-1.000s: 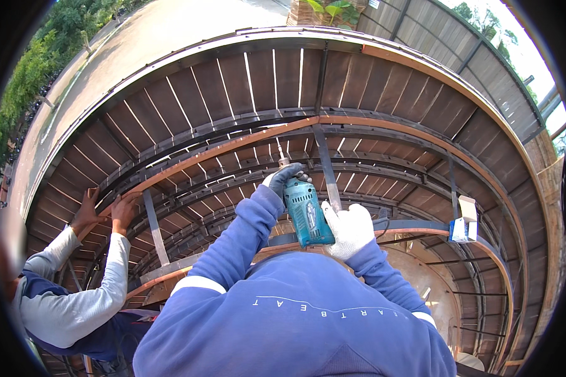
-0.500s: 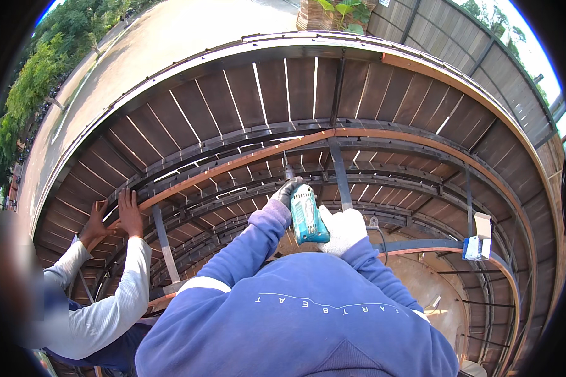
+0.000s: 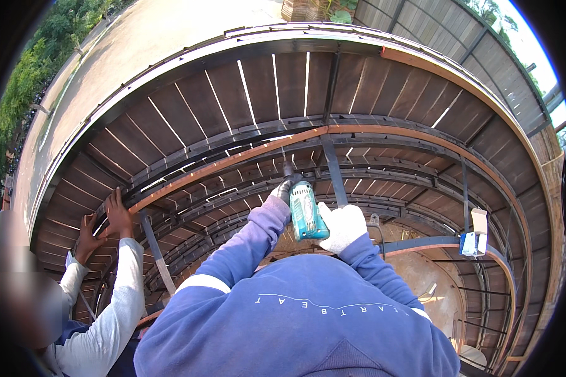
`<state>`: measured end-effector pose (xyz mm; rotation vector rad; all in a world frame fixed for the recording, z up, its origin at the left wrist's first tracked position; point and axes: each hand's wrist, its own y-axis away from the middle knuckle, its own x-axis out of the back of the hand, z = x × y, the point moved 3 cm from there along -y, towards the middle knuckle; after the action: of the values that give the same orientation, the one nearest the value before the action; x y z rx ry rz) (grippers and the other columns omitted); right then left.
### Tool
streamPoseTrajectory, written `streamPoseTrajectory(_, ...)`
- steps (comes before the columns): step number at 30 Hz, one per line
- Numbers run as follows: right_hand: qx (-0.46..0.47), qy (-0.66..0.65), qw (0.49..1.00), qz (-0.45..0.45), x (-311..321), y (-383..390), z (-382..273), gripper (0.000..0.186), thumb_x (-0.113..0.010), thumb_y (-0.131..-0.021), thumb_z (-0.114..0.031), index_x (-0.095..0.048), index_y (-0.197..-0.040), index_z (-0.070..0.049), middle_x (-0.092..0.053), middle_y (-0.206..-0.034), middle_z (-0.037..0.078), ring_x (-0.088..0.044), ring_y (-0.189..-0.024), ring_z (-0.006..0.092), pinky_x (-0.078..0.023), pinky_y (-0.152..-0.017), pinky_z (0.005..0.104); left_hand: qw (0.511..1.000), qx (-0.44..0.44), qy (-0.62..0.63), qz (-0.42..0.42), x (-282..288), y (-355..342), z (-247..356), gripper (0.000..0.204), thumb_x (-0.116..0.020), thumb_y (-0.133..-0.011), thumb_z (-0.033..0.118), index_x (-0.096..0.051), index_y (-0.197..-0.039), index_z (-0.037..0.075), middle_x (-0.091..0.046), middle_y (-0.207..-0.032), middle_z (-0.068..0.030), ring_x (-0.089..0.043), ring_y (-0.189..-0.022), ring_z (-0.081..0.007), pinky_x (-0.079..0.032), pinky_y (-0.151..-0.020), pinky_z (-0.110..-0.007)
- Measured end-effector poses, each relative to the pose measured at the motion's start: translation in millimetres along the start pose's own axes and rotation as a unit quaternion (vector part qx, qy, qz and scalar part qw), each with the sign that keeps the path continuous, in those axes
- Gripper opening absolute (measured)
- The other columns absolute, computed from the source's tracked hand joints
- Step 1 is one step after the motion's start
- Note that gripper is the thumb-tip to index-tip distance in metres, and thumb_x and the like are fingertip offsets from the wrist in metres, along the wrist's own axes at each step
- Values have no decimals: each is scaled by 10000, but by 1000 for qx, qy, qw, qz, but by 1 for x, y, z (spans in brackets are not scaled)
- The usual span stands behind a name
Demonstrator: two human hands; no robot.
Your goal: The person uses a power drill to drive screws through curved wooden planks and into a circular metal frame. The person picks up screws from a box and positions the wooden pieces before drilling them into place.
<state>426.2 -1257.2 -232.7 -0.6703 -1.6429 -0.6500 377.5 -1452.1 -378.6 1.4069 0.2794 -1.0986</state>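
A teal power drill (image 3: pixel 305 212) is held in both my hands, its bit pointing away from me toward a curved reddish-brown strip (image 3: pixel 233 158). My left hand (image 3: pixel 284 188), in a dark glove, is closed around the front of the drill near the chuck (image 3: pixel 288 169). Wrapped round its rear handle is my right hand (image 3: pixel 344 226), in a white glove. The thin bit ends at or just below the strip; whether it touches cannot be made out.
A co-worker at the left grips the strip's end with both hands (image 3: pixel 117 217). Dark metal uprights (image 3: pixel 334 171) and curved rails surround my arms. An opened small box (image 3: pixel 473 235) rests on a lower curved rail (image 3: pixel 421 243) at right. Dark slats (image 3: pixel 258 94) lie beyond.
The view has shifted slightly, so the frame and the co-worker appear a little further left. Both my hands keep their hold on the drill, which stays nearly in place.
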Motion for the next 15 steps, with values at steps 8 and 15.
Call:
streamPoseTrajectory(8,-12,-5,999,-35,-1,-9,3,929,-839,-663,-401,-552,-1479,-62,-689,-909,99,-642,-837,292,-464,-842,452,1000,-5,-4,1,-6,0,7,310,-805,-892,310,-680,-1018,55,-742,-877,-153,-738,-721,-338,-643,-737,-559)
streamPoseTrajectory(15,-19,-19,999,-33,-6,-11,7,935,-848,-649,-385,-557,-1478,-65,-672,-887,90,-631,-835,292,-459,-853,454,1000,-10,-7,9,-15,7,8,334,-806,-890,314,-670,-1041,49,-736,-886,-174,-735,-719,-355,-643,-725,-568)
